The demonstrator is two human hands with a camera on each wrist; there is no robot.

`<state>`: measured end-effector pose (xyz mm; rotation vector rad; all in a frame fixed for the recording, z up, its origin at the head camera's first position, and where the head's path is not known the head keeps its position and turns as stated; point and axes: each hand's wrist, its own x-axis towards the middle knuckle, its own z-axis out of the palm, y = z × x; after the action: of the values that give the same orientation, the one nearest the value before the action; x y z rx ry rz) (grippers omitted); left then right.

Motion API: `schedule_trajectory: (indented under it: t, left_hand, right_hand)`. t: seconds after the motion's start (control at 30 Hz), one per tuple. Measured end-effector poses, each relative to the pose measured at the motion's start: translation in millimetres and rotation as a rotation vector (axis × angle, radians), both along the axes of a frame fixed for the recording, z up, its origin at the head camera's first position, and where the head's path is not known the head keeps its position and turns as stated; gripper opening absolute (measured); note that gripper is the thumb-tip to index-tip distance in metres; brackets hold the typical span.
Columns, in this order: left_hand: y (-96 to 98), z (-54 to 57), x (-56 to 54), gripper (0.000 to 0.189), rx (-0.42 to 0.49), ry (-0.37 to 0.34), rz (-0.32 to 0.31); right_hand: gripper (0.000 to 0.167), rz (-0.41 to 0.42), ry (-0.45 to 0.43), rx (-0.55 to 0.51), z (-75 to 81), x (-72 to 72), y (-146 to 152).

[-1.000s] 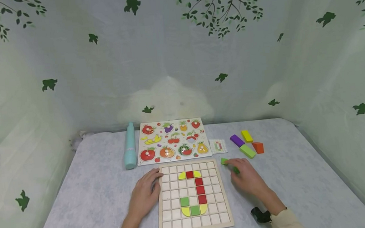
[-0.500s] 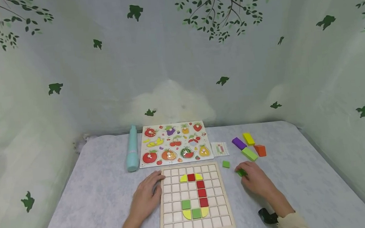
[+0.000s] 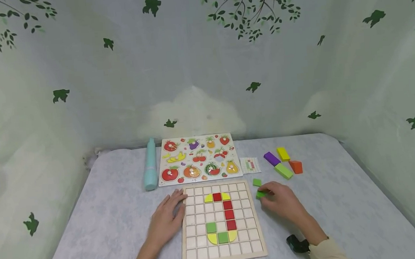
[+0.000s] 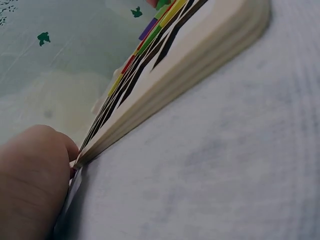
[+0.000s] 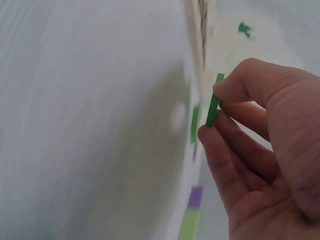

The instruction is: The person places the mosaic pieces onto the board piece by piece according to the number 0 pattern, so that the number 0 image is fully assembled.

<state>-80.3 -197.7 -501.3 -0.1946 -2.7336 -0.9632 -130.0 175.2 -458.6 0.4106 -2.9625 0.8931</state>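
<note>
My right hand [image 3: 282, 201] pinches a green square tile [image 3: 260, 195] between thumb and fingertips, just right of the wooden grid board [image 3: 202, 253]. The right wrist view shows the same tile [image 5: 214, 102] edge-on in those fingers. Another green tile [image 3: 257, 182] lies on the table just beyond it. On the board, red squares [image 3: 229, 214], green squares [image 3: 223, 237] and yellow rounded pieces [image 3: 212, 239] fill some cells. My left hand [image 3: 166, 219] rests at the board's left edge, fingertips touching its frame. The left wrist view shows the thumb [image 4: 35, 175] by a board corner.
Behind the board lie a fruit puzzle [image 3: 199, 158], a teal bottle [image 3: 150, 164] on its side and a small pattern card [image 3: 249, 165]. Purple [image 3: 271, 158], yellow [image 3: 283, 154], light green [image 3: 283, 171] and orange [image 3: 296, 167] blocks lie at the back right.
My right hand let one green tile lie beside the board, drew back right with another, then came left again with it. My left hand stays at the board's edge.
</note>
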Motion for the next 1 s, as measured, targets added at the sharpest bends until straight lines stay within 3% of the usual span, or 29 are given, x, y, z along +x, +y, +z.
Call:
schedule_trajectory:
  t: [0.2, 0.43, 0.67, 0.83, 1.0]
  left_hand:
    - [0.4, 1.4, -1.0, 0.039, -0.050, 0.016, -0.017]
    - [0.5, 1.0, -1.9, 0.041, -0.075, 0.033, -0.020]
    - [-0.7, -2.6, -0.4, 0.040, -0.074, 0.036, -0.034]
    - [-2.5, -3.1, -1.5, 0.038, -0.071, 0.054, -0.035]
    - [-3.7, -3.0, -2.9, 0.037, -0.063, 0.055, -0.032]
  right_hand:
    - [0.025, 0.093, 0.040, -0.073, 7.8, 4.5, -25.3]
    - [0.024, 0.220, 0.025, -0.088, 16.1, 8.6, -55.0]
    - [0.017, 0.412, -0.027, -0.086, 8.0, 14.9, -82.9]
    - [0.016, 0.498, -0.067, -0.054, 3.8, 17.8, -101.3]
    - [0.015, 0.570, -0.022, -0.016, 2.9, 17.6, -111.3]
